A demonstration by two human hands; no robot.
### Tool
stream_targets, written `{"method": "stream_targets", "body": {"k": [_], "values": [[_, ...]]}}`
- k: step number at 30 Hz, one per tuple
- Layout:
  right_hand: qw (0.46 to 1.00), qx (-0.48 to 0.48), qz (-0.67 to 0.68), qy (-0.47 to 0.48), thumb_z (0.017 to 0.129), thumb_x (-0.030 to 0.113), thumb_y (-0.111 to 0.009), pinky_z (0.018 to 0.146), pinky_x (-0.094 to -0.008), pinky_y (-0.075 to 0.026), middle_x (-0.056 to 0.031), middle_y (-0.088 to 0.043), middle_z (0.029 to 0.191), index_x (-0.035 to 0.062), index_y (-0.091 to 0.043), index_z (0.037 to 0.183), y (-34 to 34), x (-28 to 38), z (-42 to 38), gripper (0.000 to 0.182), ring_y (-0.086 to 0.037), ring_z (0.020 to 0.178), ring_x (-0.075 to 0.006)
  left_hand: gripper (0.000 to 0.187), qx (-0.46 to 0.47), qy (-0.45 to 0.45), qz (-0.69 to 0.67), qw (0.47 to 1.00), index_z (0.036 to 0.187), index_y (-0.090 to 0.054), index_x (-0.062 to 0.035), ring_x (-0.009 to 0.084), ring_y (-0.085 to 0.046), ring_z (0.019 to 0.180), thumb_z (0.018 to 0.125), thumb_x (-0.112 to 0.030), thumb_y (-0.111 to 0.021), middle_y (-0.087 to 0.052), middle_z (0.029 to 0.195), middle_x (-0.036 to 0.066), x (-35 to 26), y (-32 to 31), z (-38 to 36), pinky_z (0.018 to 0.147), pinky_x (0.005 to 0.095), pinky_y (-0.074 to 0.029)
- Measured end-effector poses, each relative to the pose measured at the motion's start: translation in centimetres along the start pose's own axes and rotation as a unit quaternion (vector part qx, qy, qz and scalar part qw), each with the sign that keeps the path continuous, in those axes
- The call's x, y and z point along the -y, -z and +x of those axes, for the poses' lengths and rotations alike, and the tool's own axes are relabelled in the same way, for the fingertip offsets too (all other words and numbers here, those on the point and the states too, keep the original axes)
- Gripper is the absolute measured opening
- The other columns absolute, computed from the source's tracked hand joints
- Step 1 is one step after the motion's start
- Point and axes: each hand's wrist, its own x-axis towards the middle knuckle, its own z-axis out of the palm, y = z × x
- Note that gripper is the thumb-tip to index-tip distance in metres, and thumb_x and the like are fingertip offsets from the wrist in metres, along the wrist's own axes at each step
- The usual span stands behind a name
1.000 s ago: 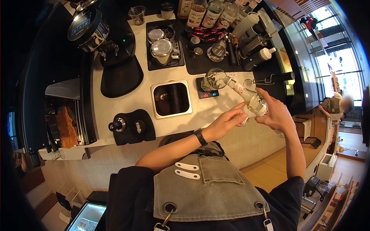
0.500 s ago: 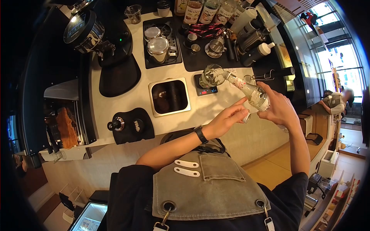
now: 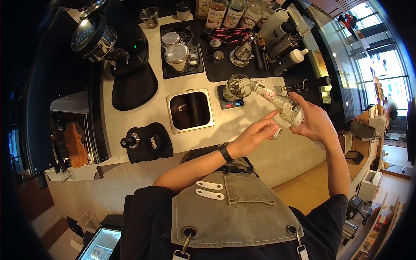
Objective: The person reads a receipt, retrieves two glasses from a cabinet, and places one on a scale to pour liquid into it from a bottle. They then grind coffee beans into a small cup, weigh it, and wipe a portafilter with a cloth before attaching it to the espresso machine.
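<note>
My right hand (image 3: 313, 119) is wrapped round the base of a clear glass bottle (image 3: 277, 100). The bottle is tilted, its neck at the rim of a glass (image 3: 238, 86) with a leaf pattern. That glass stands on a small black scale (image 3: 231, 103) with lit digits. Just below the bottle, my left hand (image 3: 258, 135) has its fingers closed round a small cap (image 3: 277, 132), and a fingertip comes near the bottle's underside.
A square metal-rimmed bin (image 3: 190, 128) is set in the counter left of the scale. Beyond stand metal pitchers (image 3: 177, 54), syrup bottles (image 3: 234, 15) and squeeze bottles (image 3: 289, 60). A tamper (image 3: 131, 140) rests on a black mat. Another person (image 3: 373, 125) is at far right.
The scale's reading has risen. The bottle's neck has shifted very slightly left. The person at far right has changed posture, while my hands have hardly moved.
</note>
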Motion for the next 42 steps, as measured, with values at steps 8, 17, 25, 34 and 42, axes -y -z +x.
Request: {"method": "stream_targets", "body": {"k": [8,17,25,34,42], "values": [[1.000,0.001,-0.010,0.001,0.065,0.025,-0.078,0.096,-0.0510,-0.053,-0.0247,-0.069,0.125,0.0133,-0.041,0.155,0.2,0.2,0.0,0.099,-0.066,0.112,-0.0467,0.054,-0.003,-0.005,0.000,1.000,0.139,-0.057,0.0029,0.0239,-0.051,0.143,0.112,-0.043,-0.046,-0.017,0.175,0.013,0.0,0.0,0.0,0.109,0.0380,-0.048],[1.000,0.010,-0.001,-0.008,0.064,0.025,-0.079,0.094,-0.0513,-0.053,-0.0256,-0.071,0.120,0.0136,-0.041,0.155,0.2,0.4,0.2,0.099,-0.067,0.110,-0.0471,0.054,-0.007,-0.001,-0.007,1.000,0.139,-0.058,0.0025,0.0243,-0.050,0.144,0.112,-0.043,-0.046,-0.017,0.175,0.014,0.0,0.0,-0.1,0.109,0.0386,-0.048],[1.000,-0.003,0.002,0.006,0.065,0.025,-0.079,0.094,-0.0509,-0.053,-0.0257,-0.069,0.124,0.0149,-0.041,0.156,-0.5,-0.1,0.4,0.099,-0.067,0.110,-0.0470,0.055,-0.009,0.003,-0.001,1.000,0.139,-0.057,0.0029,0.0244,-0.050,0.144,0.112,-0.044,-0.046,-0.017,0.175,0.013,0.1,0.2,-0.2,0.109,0.0389,-0.048],[1.000,-0.003,0.005,0.007,0.064,0.027,-0.079,0.092,-0.0514,-0.054,-0.0267,-0.069,0.124,0.0160,-0.041,0.156,-0.5,-0.1,0.5,0.100,-0.067,0.109,-0.0480,0.057,-0.014,0.002,0.001,1.000,0.141,-0.056,0.0038,0.0236,-0.051,0.143,0.112,-0.045,-0.046,-0.017,0.175,0.013,0.2,0.4,-0.2,0.109,0.0386,-0.048],[0.980,-0.092,0.157,0.085,0.067,0.026,-0.084,0.097,-0.0500,-0.054,-0.0291,-0.066,0.128,0.0134,-0.040,0.155,-9.1,-3.5,2.6,0.099,-0.066,0.115,-0.0489,0.062,-0.052,0.031,0.022,0.998,0.149,-0.051,0.0037,0.0205,-0.050,0.140,0.112,-0.046,-0.046,-0.018,0.175,0.013,1.2,1.9,-1.0,0.111,0.0377,-0.048]]}}
